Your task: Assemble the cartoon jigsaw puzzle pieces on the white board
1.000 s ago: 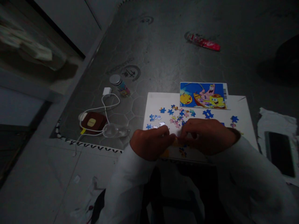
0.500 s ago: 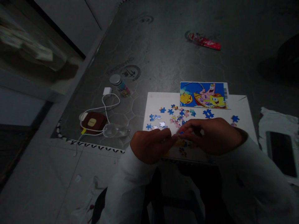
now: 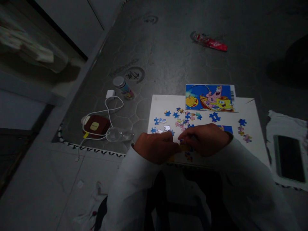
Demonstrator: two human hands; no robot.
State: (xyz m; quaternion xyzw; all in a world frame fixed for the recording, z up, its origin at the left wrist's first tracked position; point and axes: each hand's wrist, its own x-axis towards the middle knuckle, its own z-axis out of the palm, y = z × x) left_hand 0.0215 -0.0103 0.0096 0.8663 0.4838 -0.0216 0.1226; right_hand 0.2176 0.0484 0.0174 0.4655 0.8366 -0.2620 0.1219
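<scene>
- My right hand (image 3: 208,140) has shifted left, uncovering a blue picture section (image 3: 226,129) and puzzle pieces (image 3: 247,138) on the white board (image 3: 255,154), so I can see those again.
- Its fingertips seem pinched on a small blue piece (image 3: 182,141), low over the board's near side.
- My left hand (image 3: 157,148) curls just beside; its fingertips are hidden, so I can't tell whether it grips anything.

Dim, cool light, strongest on the flat white rectangular board (image 3: 168,102); glare whitening one small interlocking jigsaw piece (image 3: 167,128), faint sheen on the dark grey hexagon-patterned mat (image 3: 166,75). Bare left hand (image 3: 156,147) and bare right hand (image 3: 207,139) in shadow, fingertip detail murky. Definition soft, wide-angle stretch toward the margins, upper right corner near black.
</scene>
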